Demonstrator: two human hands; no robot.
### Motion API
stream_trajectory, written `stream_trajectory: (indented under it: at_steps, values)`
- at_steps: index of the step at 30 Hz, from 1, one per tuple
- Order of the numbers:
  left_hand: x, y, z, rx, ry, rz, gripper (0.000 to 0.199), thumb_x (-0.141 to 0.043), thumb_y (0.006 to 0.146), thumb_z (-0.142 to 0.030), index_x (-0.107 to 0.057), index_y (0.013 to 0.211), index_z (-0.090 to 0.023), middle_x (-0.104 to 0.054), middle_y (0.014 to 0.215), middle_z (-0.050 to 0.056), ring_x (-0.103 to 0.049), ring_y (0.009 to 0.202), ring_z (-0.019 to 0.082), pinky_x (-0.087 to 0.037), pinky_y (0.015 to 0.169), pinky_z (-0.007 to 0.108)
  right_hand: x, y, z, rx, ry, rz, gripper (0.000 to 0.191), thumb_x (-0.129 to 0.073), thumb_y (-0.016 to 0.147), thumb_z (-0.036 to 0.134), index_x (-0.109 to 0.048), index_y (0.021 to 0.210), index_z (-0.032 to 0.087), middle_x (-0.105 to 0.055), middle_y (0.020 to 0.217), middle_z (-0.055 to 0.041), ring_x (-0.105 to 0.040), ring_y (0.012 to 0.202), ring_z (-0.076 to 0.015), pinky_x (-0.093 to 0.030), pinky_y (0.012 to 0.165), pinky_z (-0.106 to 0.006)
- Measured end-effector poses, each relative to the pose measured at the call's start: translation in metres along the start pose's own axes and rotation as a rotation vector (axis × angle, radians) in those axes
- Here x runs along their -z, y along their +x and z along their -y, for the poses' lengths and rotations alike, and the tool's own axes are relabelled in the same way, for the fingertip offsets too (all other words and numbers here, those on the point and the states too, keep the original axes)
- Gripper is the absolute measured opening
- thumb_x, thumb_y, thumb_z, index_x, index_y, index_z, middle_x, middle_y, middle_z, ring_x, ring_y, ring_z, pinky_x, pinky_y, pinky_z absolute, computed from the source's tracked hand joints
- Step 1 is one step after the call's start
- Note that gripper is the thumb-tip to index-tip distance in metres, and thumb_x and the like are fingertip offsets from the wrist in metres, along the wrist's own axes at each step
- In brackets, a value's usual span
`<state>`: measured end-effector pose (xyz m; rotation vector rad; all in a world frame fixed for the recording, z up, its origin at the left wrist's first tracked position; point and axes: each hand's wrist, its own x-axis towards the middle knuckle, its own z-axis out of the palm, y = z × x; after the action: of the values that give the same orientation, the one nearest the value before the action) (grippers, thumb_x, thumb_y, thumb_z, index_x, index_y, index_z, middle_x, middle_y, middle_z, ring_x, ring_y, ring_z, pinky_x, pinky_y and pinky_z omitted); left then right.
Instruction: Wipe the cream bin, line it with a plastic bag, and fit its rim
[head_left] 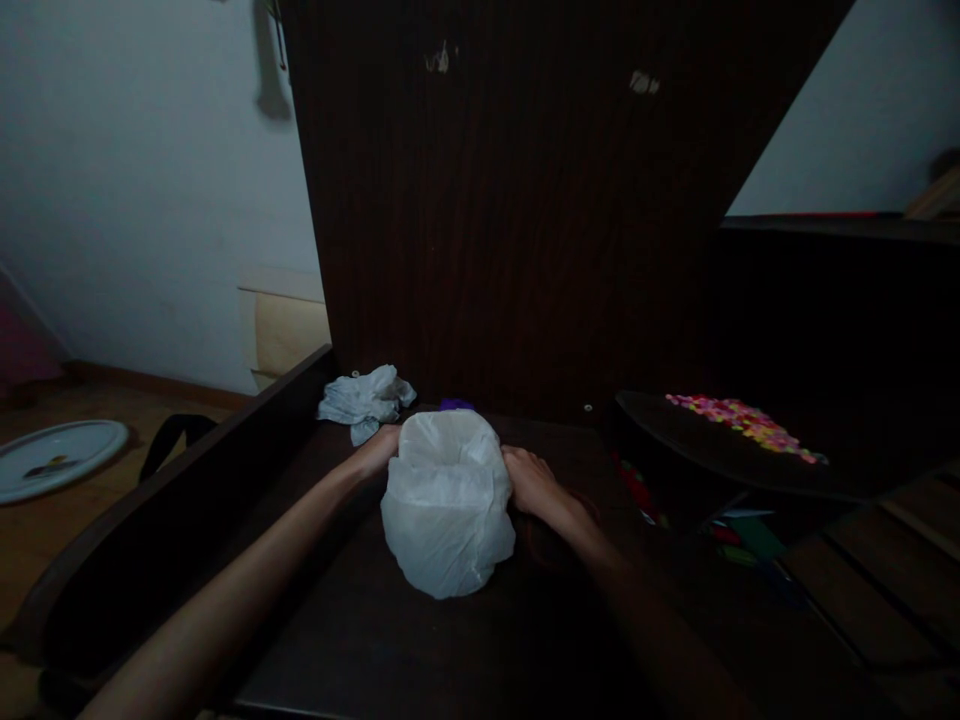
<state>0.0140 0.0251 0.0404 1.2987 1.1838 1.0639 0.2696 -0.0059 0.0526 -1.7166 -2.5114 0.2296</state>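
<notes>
A white translucent plastic bag (450, 520) stands in front of me on the dark wooden surface. Its top forms a rounded opening, and a wide flap of it hangs down over the front, as if folded over a rim. Whether a container is inside cannot be seen. At the far left side of the bag, my left hand (384, 450) grips the edge, its fingers mostly hidden behind the plastic. On the opposite side, my right hand (529, 478) is closed on the bag's edge, with its knuckles showing.
A crumpled pale plastic bag (367, 398) lies at the back left, and something purple (455, 404) shows behind the white bag. A dark panel (495, 220) rises behind. A low side rail (225, 470) runs along the left. Small pink and yellow pieces (742, 422) cover a dark shelf at right.
</notes>
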Motion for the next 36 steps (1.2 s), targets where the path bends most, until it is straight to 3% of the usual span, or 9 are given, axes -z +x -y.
stream_trajectory:
  at_steps: [4,7,9,11,18,22,28,31,36]
  values:
    - [0.008,-0.012,-0.003,-0.083,0.108,-0.033,0.045,-0.075,0.066,-0.05,-0.074,0.094,-0.015,-0.078,0.096,0.012,-0.07,0.098,0.035,-0.056,0.079,0.041,0.009,0.003,-0.013,0.07,0.083,0.003,0.01,-0.063,0.086,0.009,-0.068,0.092,0.015,-0.068,0.103,-0.0102,-0.065,0.096,-0.0205,-0.043,0.077,-0.028]
    - [0.018,-0.025,-0.018,-0.204,0.21,-0.21,0.042,-0.066,0.078,-0.049,-0.071,0.105,-0.018,-0.072,0.119,0.012,-0.062,0.118,0.034,-0.051,0.094,0.043,0.026,0.0,-0.021,0.079,0.262,-0.149,0.015,-0.052,0.096,0.018,-0.065,0.104,0.017,-0.064,0.099,-0.0061,-0.061,0.089,-0.0163,-0.045,0.077,-0.027]
    - [0.022,-0.038,-0.031,-0.367,0.446,-0.393,0.039,-0.054,0.089,-0.05,-0.069,0.104,-0.017,-0.073,0.112,0.012,-0.066,0.105,0.031,-0.052,0.09,0.043,0.036,-0.003,-0.021,0.095,0.515,-0.223,0.022,-0.045,0.101,0.032,-0.063,0.102,0.018,-0.062,0.09,-0.0029,-0.057,0.076,-0.0149,-0.044,0.068,-0.026]
    - [0.023,-0.055,-0.041,-0.453,0.552,-0.426,0.039,-0.049,0.095,-0.051,-0.068,0.098,-0.018,-0.073,0.099,0.008,-0.068,0.091,0.026,-0.053,0.082,0.038,0.039,-0.006,-0.017,0.129,0.715,-0.203,0.031,-0.046,0.1,0.046,-0.061,0.094,0.019,-0.058,0.08,0.0003,-0.052,0.065,-0.0137,-0.041,0.06,-0.026]
    - [0.016,-0.113,-0.039,-0.825,0.776,-0.19,0.03,-0.054,0.099,-0.045,-0.067,0.103,-0.019,-0.071,0.093,0.004,-0.066,0.084,0.021,-0.053,0.077,0.031,0.026,-0.002,0.004,0.149,0.818,-0.25,0.041,-0.043,0.097,0.054,-0.048,0.072,0.022,-0.047,0.063,0.0044,-0.045,0.059,-0.0128,-0.036,0.056,-0.024]
    - [0.013,-0.129,-0.029,-1.027,0.86,-0.134,0.024,-0.063,0.098,-0.026,-0.063,0.12,-0.016,-0.07,0.092,0.005,-0.063,0.082,0.017,-0.052,0.079,0.03,0.026,0.0,0.006,0.102,0.699,-0.332,0.034,-0.041,0.096,0.044,-0.049,0.072,0.022,-0.05,0.065,0.0028,-0.047,0.061,-0.0136,-0.035,0.058,-0.024]
    - [0.012,-0.147,-0.007,-1.239,0.922,-0.059,0.023,-0.056,0.095,-0.005,-0.066,0.114,-0.013,-0.068,0.084,0.007,-0.058,0.074,0.017,-0.048,0.068,0.03,0.018,0.005,0.007,0.013,0.505,-0.32,0.017,-0.048,0.089,0.021,-0.05,0.072,0.021,-0.062,0.069,-0.0017,-0.056,0.066,-0.0159,-0.033,0.06,-0.025]
    - [0.013,-0.153,0.005,-1.236,1.0,0.004,0.022,-0.055,0.093,-0.006,-0.069,0.106,-0.015,-0.068,0.081,0.006,-0.06,0.074,0.019,-0.052,0.074,0.035,0.008,0.011,0.004,0.001,0.465,-0.306,0.014,-0.051,0.085,0.014,-0.054,0.073,0.02,-0.068,0.076,-0.0063,-0.061,0.073,-0.0188,-0.033,0.063,-0.026]
    - [0.02,-0.15,0.012,-0.936,1.097,0.166,0.021,-0.06,0.094,-0.029,-0.071,0.077,-0.022,-0.071,0.097,0.009,-0.069,0.093,0.026,-0.056,0.088,0.038,0.003,0.016,-0.002,0.012,0.463,-0.299,0.012,-0.053,0.085,0.013,-0.058,0.078,0.021,-0.07,0.08,-0.006,-0.063,0.077,-0.02,-0.036,0.066,-0.026]
